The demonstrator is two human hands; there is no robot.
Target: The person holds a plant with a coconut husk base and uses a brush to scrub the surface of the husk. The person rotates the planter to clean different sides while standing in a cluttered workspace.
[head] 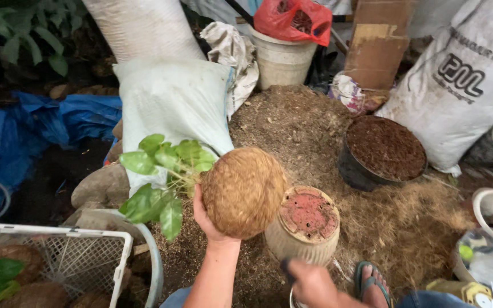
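A left hand (209,219) cupped a rootbound soil ball (243,191) with its leafy plant (164,177) tipped sideways above the upturned pot (304,225), grip wrapped underneath; the right hand (313,283), grip unclear, steadied the pot's base. Unpotting looked done; repotting seemingly required loosening roots.

The right hand (314,285) is blurred and cut off by the bottom edge.

Brown fibrous ball (243,191), green leaves (164,174), black pot (354,169).
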